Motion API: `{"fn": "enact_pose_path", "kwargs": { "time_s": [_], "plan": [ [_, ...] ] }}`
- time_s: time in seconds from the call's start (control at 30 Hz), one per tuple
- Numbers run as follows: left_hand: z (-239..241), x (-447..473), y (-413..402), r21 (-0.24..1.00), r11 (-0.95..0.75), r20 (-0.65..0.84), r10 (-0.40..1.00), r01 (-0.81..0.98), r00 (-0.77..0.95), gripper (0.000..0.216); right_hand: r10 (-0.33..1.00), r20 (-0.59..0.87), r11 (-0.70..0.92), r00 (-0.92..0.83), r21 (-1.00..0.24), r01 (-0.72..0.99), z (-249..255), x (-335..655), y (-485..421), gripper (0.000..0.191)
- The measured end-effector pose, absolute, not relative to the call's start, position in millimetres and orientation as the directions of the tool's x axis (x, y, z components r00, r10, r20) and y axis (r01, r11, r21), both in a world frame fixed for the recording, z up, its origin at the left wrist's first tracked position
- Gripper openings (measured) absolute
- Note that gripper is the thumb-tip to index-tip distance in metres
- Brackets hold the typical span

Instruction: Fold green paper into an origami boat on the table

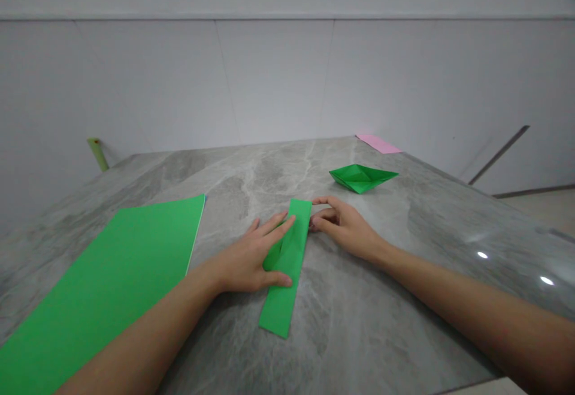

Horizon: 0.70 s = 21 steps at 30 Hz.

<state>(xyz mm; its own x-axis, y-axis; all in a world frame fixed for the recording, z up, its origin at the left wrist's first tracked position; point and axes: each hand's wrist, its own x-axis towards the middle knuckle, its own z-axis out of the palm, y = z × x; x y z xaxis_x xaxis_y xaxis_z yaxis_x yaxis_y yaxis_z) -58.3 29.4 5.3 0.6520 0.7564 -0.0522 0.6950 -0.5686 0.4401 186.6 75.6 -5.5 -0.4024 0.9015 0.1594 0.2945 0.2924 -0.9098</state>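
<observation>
A folded strip of green paper (pixel 299 245) lies lengthwise on the table in front of me, its near end slightly to the left. My left hand (pixel 260 251) rests on it with fingers spread, the fingertips on the upper part and the thumb lower down. At the strip's upper right edge is my right hand (pixel 339 224), its index finger reaching the far corner. The thumb and the other fingers are curled together at the edge, partly hiding their grip. Beyond the right hand sits a boat-shaped folded green paper (pixel 362 178).
Large green paper sheets (pixel 130 263) lie stacked on the left, partly under my left forearm. A pink paper (pixel 380 143) is at the table's far right edge. The grey marbled table (pixel 251 173) meets a white wall (pixel 278 83) at the back.
</observation>
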Motion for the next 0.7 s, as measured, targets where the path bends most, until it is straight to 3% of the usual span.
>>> {"fn": "enact_pose_path", "kwargs": {
  "time_s": [0.1,0.2,0.37,0.57,0.7],
  "plan": [
    [3,-58,30,0.446,-0.572,-0.033,0.758,0.688,0.652,0.104,0.893,0.066,0.151,-0.446,-0.976,0.159,-6,183,71,0.059],
    [1,-58,30,0.448,-0.587,0.012,0.758,0.675,0.652,0.103,0.854,-0.044,0.038,-0.518,-0.989,0.146,-5,178,65,0.067],
    [3,-52,27,0.427,-0.583,0.118,0.794,0.691,0.597,0.096,0.814,-0.131,-0.05,-0.566,-0.986,0.157,-1,174,59,0.045],
    [7,-36,18,0.482,-0.406,0.341,0.903,0.777,0.261,0.083,0.942,-0.078,-0.082,-0.327,-0.997,0.004,2,176,65,0.029],
    [8,-26,10,0.558,-0.38,0.283,0.923,0.738,0.262,0.076,0.938,-0.006,-0.053,-0.347,-0.99,-0.128,7,176,61,0.03]
  ]
}}
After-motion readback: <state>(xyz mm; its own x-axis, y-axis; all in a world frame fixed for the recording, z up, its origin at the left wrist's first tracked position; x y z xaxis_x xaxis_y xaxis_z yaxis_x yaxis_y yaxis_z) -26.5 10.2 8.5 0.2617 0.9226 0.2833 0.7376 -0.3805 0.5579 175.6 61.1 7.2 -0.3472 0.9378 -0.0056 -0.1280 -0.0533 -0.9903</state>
